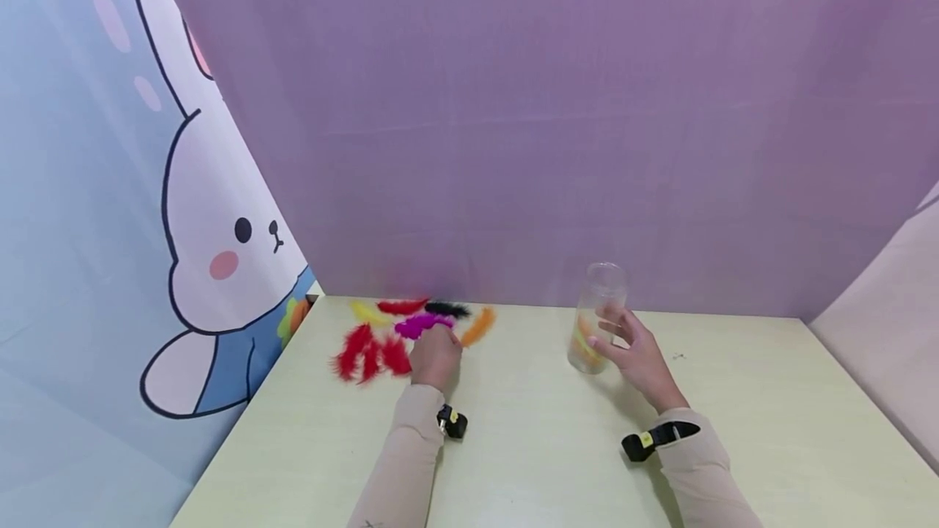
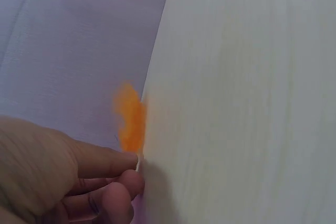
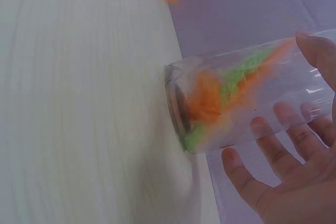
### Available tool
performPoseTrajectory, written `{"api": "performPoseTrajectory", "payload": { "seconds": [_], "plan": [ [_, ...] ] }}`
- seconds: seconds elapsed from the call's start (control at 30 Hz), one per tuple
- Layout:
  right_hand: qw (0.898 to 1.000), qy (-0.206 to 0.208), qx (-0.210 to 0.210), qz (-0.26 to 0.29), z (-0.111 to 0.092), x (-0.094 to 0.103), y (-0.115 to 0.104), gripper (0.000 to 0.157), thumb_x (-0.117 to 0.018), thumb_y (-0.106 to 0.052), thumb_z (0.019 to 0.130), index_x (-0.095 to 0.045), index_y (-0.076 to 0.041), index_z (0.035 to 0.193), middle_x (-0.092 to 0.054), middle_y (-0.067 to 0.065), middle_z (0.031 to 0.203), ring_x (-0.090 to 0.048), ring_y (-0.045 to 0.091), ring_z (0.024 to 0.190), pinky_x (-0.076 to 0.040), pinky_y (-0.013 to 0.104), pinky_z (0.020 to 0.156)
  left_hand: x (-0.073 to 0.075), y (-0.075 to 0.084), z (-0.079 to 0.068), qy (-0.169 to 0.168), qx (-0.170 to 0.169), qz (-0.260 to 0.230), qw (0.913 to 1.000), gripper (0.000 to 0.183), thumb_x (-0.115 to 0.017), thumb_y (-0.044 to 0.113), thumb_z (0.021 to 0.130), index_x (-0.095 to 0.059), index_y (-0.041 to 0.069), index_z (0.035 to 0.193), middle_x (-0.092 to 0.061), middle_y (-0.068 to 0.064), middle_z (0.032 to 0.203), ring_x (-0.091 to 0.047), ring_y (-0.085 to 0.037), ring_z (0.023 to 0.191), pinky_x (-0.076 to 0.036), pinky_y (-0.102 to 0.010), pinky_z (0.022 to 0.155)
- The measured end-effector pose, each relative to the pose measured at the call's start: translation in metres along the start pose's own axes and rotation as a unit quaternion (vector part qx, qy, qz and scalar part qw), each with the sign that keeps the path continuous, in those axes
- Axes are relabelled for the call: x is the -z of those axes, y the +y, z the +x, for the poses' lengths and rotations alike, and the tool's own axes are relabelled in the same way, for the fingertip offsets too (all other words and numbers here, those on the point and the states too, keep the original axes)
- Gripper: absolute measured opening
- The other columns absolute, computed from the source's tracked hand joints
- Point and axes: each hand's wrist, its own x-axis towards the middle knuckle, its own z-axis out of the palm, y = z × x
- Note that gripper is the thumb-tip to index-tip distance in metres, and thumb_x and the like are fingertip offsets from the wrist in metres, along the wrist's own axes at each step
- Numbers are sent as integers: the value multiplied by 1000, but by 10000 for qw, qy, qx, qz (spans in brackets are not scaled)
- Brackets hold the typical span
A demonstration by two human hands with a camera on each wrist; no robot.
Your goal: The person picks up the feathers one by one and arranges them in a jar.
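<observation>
- Orange feather [image 1: 480, 326]: lies on the far part of the table [image 1: 528, 430], at the far right of the left hand [image 1: 436, 358]. Long axis runs from the fingertips, at its near left end, to the far right.
- Nearer hand: the left. Its thumb and index finger appear to pinch the feather's pale quill.
- Appearance: bright orange, narrow and soft-edged; vane fluffy, blurred in the left wrist view.
- Clear jar [image 1: 596, 300]: stands on the table to the right of the orange feather, well apart from it; transparent, cylindrical, upright or nearly so. Orange plumes [image 3: 207, 95] and a green plume [image 3: 239, 77] lie inside, toward the base.
- Right hand [image 1: 641, 357]: holds the jar from its right side, thumb and fingers curved around the wall.
- Purple feather [image 1: 421, 324]: just beyond the left hand; whether they touch cannot be told.
- Farther left: red feathers [image 1: 367, 353] and a yellow feather [image 1: 369, 314]. Black feather [image 1: 449, 310]: beyond the purple one.
</observation>
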Motion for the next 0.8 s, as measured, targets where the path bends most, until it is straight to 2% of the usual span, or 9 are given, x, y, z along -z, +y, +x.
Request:
{"api": "performPoseTrajectory", "payload": {
  "seconds": [0.13,0.27,0.47,0.63,0.8],
  "plan": [
    [10000,-10,-8,63,-1,0,0,74,-76,-34,94,-39,-12,154,-50,14,154,-48,37,142,-45,59,108,1,1,1,51,-55,-64,10000,26,-65,12,95,-69,12,69,-72,-5,70,-67,-24,62,-50,-39,51],
    [9999,-34,-10,104,-1,0,1,74,-76,-33,94,-39,-12,154,-49,13,154,-48,37,142,-44,59,108,3,4,2,171,-239,-123,9995,26,-64,12,95,-64,15,69,-67,-3,66,-61,-22,57,-43,-36,47],
    [9999,-30,-5,116,-1,0,0,74,-76,-33,93,-39,-12,154,-49,13,154,-48,37,142,-43,60,109,13,16,1,422,-464,-221,9978,10,-69,18,92,-73,19,83,-72,0,76,-63,-19,60,-46,-36,49],
    [9999,-27,-2,98,-1,1,0,74,-76,-33,93,-39,-13,154,-50,13,154,-48,37,142,-44,61,108,23,26,-2,545,-635,-353,9959,11,-67,21,94,-76,18,89,-73,0,78,-61,-17,60,-45,-32,48],
    [10000,-28,19,37,0,1,1,73,-75,-34,94,-40,-12,153,-50,13,154,-48,37,142,-44,61,108,32,36,-8,578,-812,-765,9921,11,-67,22,97,-75,19,89,-75,1,84,-65,-15,66,-46,-29,52]
  ]
}}
